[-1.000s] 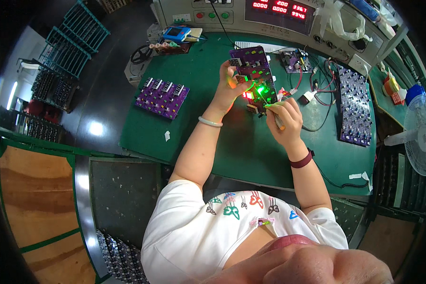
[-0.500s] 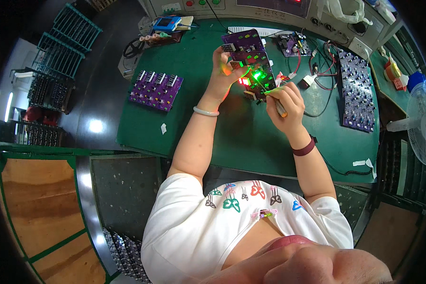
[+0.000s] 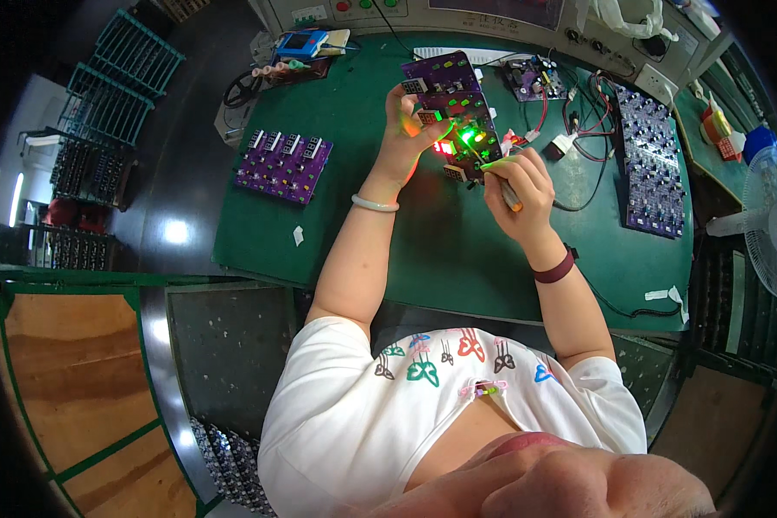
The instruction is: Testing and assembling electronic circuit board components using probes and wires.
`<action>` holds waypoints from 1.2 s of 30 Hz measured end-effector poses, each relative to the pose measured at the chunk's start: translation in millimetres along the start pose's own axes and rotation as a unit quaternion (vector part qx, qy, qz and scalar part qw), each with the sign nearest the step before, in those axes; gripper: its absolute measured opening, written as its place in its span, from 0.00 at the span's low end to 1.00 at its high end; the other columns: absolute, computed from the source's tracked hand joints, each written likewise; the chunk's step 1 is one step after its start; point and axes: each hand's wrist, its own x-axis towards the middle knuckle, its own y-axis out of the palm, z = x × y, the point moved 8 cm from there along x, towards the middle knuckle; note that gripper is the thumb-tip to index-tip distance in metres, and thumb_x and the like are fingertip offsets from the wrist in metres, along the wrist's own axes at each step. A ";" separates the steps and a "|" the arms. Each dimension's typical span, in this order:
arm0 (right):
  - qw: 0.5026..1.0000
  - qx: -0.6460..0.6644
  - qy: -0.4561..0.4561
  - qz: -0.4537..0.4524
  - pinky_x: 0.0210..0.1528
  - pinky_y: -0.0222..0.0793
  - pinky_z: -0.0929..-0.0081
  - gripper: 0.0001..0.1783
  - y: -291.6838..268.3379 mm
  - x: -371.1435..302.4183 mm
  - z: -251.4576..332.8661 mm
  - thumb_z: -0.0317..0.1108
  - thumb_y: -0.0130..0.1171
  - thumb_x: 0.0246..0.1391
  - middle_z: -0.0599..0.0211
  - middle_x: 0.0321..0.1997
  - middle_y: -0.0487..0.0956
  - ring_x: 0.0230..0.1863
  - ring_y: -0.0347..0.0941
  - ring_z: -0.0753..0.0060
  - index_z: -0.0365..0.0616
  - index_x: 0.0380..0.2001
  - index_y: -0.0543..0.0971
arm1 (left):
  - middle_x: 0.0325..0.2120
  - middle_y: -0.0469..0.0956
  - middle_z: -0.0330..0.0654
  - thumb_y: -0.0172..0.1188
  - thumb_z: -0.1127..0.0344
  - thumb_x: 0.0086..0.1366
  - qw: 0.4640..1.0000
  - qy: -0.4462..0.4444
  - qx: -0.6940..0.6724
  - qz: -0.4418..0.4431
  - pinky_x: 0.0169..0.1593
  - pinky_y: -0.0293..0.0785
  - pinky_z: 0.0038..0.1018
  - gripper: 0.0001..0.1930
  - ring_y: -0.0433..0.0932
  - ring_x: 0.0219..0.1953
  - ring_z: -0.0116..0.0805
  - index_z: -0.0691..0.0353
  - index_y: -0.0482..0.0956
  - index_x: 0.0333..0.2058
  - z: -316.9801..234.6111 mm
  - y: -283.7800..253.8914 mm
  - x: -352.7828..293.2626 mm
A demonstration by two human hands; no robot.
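Observation:
A purple circuit board panel (image 3: 449, 78) with small digit displays is held raised over the green table. My left hand (image 3: 397, 145) grips its left edge, the thumb lying across the front. Green and red lights glow on the panel's lower half and tint my fingers. Pinched in my right hand (image 3: 527, 194) is a slim screwdriver (image 3: 514, 201) with an orange-yellow handle end. Its thin shaft points up and left onto the lit part of the board; glare hides exactly where the tip touches. Cables reach toward the panel's right edge, where a connector (image 3: 511, 141) sits beside it.
Another purple board panel (image 3: 283, 166) lies left on the green table (image 3: 354, 78). Several boards (image 3: 650, 164) are lined up at right, near tangled wires (image 3: 591, 129) and a small board (image 3: 533, 79). A grey instrument (image 3: 492, 26) borders the back; a white fan (image 3: 760, 216) stands right.

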 end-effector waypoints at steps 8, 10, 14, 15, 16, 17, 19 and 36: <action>1.000 -0.003 -0.004 0.000 0.38 0.70 0.65 0.10 -2.3 2.2 0.2 0.21 0.66 0.40 0.64 0.28 0.78 0.30 0.72 0.57 0.42 0.29 0.79 | 0.55 0.69 0.41 0.68 0.78 0.58 1.000 0.003 0.016 0.004 0.61 0.71 0.36 0.42 0.73 0.57 0.36 0.51 0.51 0.64 -2.7 3.5 3.0; 1.000 -0.004 -0.004 -0.001 0.36 0.70 0.65 0.10 -2.2 2.5 0.2 0.21 0.66 0.40 0.64 0.28 0.77 0.30 0.72 0.57 0.42 0.29 0.79 | 0.56 0.69 0.41 0.68 0.78 0.58 1.000 0.004 0.002 0.004 0.61 0.71 0.36 0.42 0.73 0.57 0.36 0.51 0.51 0.64 -3.1 5.9 2.2; 0.999 0.047 0.023 0.000 0.33 0.66 0.68 0.07 -3.5 3.1 -0.8 0.22 0.65 0.43 0.64 0.27 0.77 0.28 0.70 0.60 0.40 0.28 0.79 | 0.58 0.67 0.42 0.67 0.79 0.58 1.000 0.008 0.005 0.017 0.61 0.71 0.38 0.42 0.72 0.58 0.39 0.50 0.52 0.65 -2.3 1.9 2.0; 0.995 0.089 0.053 0.010 0.32 0.65 0.69 0.04 -5.0 4.8 -2.1 0.24 0.63 0.47 0.63 0.26 0.76 0.27 0.69 0.62 0.39 0.28 0.78 | 0.58 0.67 0.42 0.67 0.79 0.58 1.000 0.009 0.005 0.019 0.61 0.71 0.38 0.42 0.72 0.58 0.39 0.50 0.52 0.65 -1.1 0.7 2.1; 0.995 0.087 0.053 0.008 0.32 0.65 0.69 0.04 -10.0 5.9 -3.4 0.24 0.63 0.47 0.63 0.26 0.76 0.27 0.69 0.62 0.39 0.28 0.78 | 0.58 0.66 0.42 0.67 0.79 0.58 1.000 0.016 0.014 0.018 0.61 0.71 0.38 0.42 0.71 0.59 0.39 0.50 0.53 0.66 -0.3 -1.7 2.1; 0.979 0.189 0.063 -0.040 0.32 0.64 0.70 0.05 -23.7 5.3 -10.7 0.28 0.59 0.51 0.61 0.26 0.76 0.28 0.69 0.64 0.37 0.27 0.78 | 0.58 0.65 0.42 0.66 0.79 0.59 0.999 0.024 0.025 0.017 0.61 0.71 0.39 0.42 0.70 0.59 0.40 0.49 0.53 0.66 0.0 -3.6 2.1; 0.929 0.331 0.103 -0.129 0.35 0.63 0.73 0.19 -45.5 -0.9 -31.2 0.39 0.48 0.61 0.55 0.31 0.76 0.32 0.68 0.68 0.33 0.26 0.77 | 0.58 0.64 0.41 0.66 0.80 0.59 0.999 0.031 0.008 0.026 0.61 0.71 0.39 0.42 0.70 0.59 0.38 0.48 0.54 0.67 -1.3 -2.4 1.9; 0.888 -0.282 0.338 0.136 0.39 0.76 0.52 0.23 -33.5 -63.4 -187.0 0.49 0.64 0.54 0.59 0.40 0.84 0.41 0.81 0.49 0.53 0.50 0.74 | 0.55 0.72 0.48 0.63 0.56 0.64 0.996 -0.001 0.000 0.085 0.61 0.74 0.42 0.36 0.73 0.59 0.41 0.65 0.60 0.65 -2.8 10.2 0.1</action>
